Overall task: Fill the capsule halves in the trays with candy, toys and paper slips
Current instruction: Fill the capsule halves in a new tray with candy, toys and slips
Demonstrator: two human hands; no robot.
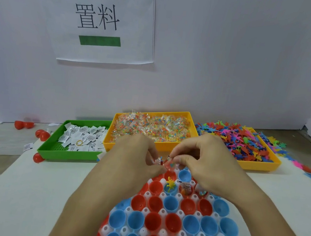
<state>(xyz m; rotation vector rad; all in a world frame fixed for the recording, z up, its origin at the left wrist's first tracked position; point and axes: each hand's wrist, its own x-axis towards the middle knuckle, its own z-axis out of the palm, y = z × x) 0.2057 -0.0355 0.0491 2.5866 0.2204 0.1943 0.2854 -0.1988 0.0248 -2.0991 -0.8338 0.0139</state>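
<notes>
Hands (138, 154) (203, 160) meet over the capsule tray's (160, 232) far rows, fingertips pinching small pieces, seemingly a paper slip (159, 160) and a candy packet (172, 164), so filling looks barely begun; next they need dropping into an empty half (184, 175).

Red and blue capsule halves (169, 222) sit open side up in a white tray (160, 232), mostly empty. One blue half holds a yellow toy (170, 184); a neighbouring red half holds a candy packet (185, 189)
</notes>
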